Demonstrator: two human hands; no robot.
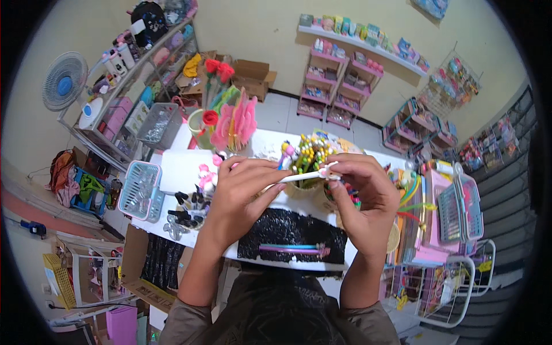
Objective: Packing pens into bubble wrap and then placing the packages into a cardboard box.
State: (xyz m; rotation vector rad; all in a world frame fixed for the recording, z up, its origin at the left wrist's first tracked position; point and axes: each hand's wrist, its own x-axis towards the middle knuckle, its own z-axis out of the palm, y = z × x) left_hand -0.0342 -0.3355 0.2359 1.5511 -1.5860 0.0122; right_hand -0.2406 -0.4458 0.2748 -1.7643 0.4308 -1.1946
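Above the table, both my hands hold a slim white pen (303,176) level between them. My left hand (241,192) pinches its left part between thumb and fingers. My right hand (363,198) grips the small pink-and-white figure (329,171) at the pen's right end, partly covering it. Below them, a sheet of black bubble wrap (282,230) is spread at the table's near edge. On it lie a few thin pens (290,249), blue and purple, side by side with small toppers at their right ends. Behind the pen stands a container of yellow-and-green topped sticks (313,155).
Left on the white table (270,141) are a light blue basket (140,190) and a cluster of black-capped items (192,204). Pink petal-shaped things (236,123) rise at the back. A blue-green basket (460,210) sits on stacked goods at right. An open carton (141,276) stands lower left.
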